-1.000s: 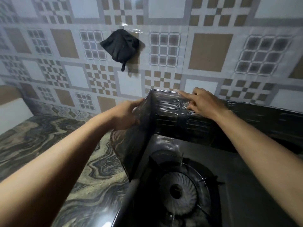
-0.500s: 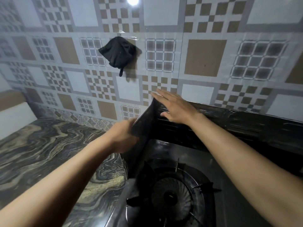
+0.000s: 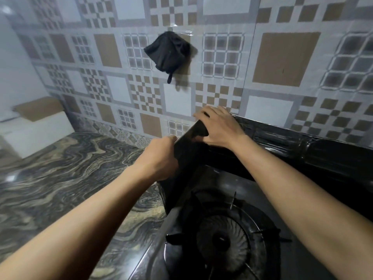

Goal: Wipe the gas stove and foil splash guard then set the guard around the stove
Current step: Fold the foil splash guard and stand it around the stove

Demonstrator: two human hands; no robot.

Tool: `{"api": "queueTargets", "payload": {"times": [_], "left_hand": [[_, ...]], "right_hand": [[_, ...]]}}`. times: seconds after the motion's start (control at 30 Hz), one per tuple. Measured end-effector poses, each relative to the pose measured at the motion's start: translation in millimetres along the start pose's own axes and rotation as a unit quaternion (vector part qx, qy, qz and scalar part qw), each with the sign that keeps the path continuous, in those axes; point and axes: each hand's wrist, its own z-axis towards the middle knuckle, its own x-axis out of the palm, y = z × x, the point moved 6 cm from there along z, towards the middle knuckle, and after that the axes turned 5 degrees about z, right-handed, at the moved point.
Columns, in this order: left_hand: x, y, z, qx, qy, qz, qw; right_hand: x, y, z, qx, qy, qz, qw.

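Guard-setting step, wiping looked done. Foil splash guard (image 3: 187, 150) stood at the gas stove (image 3: 226, 235) back-left corner, side panel along stove's left edge. Left hand (image 3: 159, 158) gripped side panel's outer face; right hand (image 3: 220, 128) lay flat over the corner fold, not clenched. Next, likely: press fold square, seat panels against stove on the table (image 3: 60, 178)

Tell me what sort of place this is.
Most likely a home kitchen: a gas stove with its burner sits on a marbled stone counter against a patterned tiled wall, with a dark splash guard behind it.
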Motion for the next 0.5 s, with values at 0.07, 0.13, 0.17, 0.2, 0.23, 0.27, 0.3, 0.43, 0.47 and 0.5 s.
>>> {"api": "queueTargets", "payload": {"times": [0.07,0.13,0.17,0.2,0.23,0.27,0.3,0.43,0.47,0.5], "left_hand": [[-0.2,-3.5,-0.2,0.000,0.010,-0.001,1.000],[-1.3,-5.7,1.1,-0.017,0.039,0.000,0.999],[-2.6,-6.8,2.1,-0.029,0.058,0.002,0.998],[-4.4,-8.6,4.0,-0.038,0.076,0.006,0.996],[-6.4,-11.4,7.1,-0.046,0.090,0.008,0.995],[-8.1,-15.0,12.0,-0.048,0.099,0.007,0.994],[-9.6,-20.2,18.1,-0.046,0.102,0.002,0.994],[-5.4,-37.1,41.3,-0.012,0.111,0.002,0.994],[-2.1,-38.5,44.7,-0.001,0.112,0.008,0.994],[0.4,-39.2,46.8,0.011,0.109,0.013,0.994]], "right_hand": [[-1.9,0.6,1.4,-0.003,-0.008,-0.003,1.000],[-2.1,3.0,1.3,-0.013,0.004,0.018,1.000],[-2.9,3.5,0.1,-0.019,0.011,0.036,0.999],[-4.2,2.2,-1.2,-0.021,0.015,0.052,0.998],[-6.3,-0.3,-3.2,-0.018,0.014,0.061,0.998],[-9.0,-4.1,-5.9,-0.014,0.007,0.057,0.998],[-12.5,-8.4,-9.1,-0.013,-0.011,0.038,0.999],[-15.4,-23.0,-22.9,-0.018,-0.074,-0.079,0.994],[-11.9,-25.6,-25.0,-0.025,-0.075,-0.097,0.992],[-7.7,-27.4,-26.5,-0.033,-0.070,-0.115,0.990]]}}
